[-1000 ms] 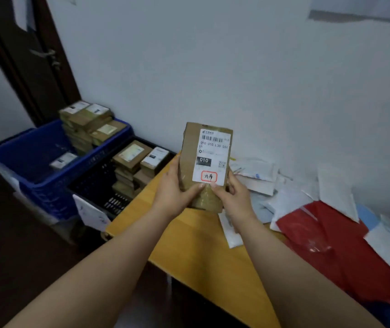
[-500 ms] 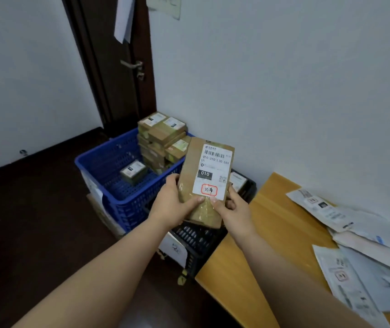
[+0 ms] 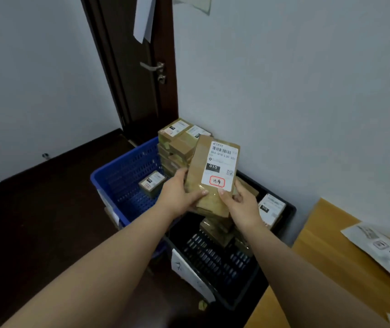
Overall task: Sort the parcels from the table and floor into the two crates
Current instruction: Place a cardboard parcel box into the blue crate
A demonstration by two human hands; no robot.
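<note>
I hold a brown cardboard parcel (image 3: 198, 171) with a white shipping label upright in front of me. My left hand (image 3: 179, 192) grips its lower left edge and my right hand (image 3: 241, 204) grips its lower right corner. The parcel hangs over the gap between two crates on the floor. The blue crate (image 3: 123, 171) on the left holds a tall stack of brown parcels (image 3: 177, 138) and one small parcel (image 3: 151, 183). The black crate (image 3: 215, 263) on the right holds a few parcels (image 3: 271, 209), partly hidden by my hands.
A wooden table (image 3: 319, 252) stands at the right with paper envelopes (image 3: 383, 249) on it. A dark door (image 3: 139, 67) with a metal handle is behind the crates. White walls meet in the corner. The dark floor (image 3: 35, 221) spreads to the left.
I have turned left from the table toward the crates, carrying the parcel with both hands. The crates now lie directly below it, and most of the table's mail has left the view.
</note>
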